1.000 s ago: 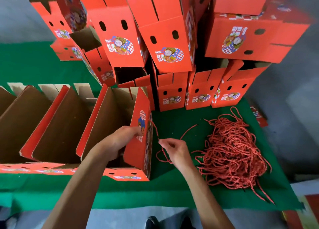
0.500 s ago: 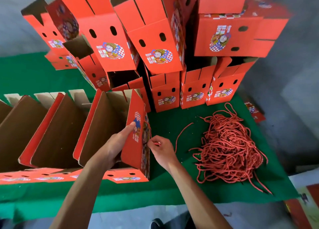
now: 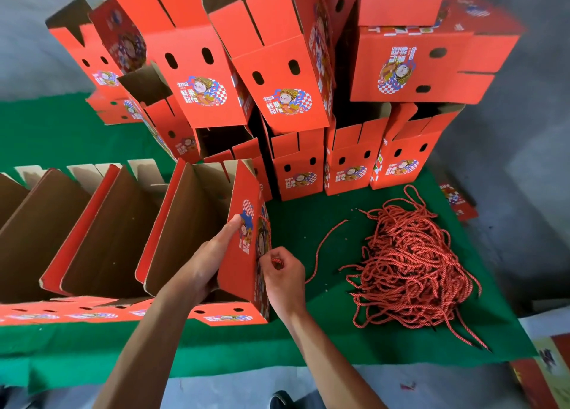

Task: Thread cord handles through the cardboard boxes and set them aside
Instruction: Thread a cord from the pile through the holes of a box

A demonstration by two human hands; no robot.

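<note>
the left hand [image 3: 209, 262] grips the top edge of the nearest open box [image 3: 243, 254], first in a row of three on the green surface [image 3: 308, 340]. the right hand [image 3: 282, 274], fingers curled, pinches one red cord [image 3: 320, 248] against the box's outer side. one tangled cord pile [image 3: 410, 263] lies to the right, stacked boxes [image 3: 287, 78] behind.
</note>
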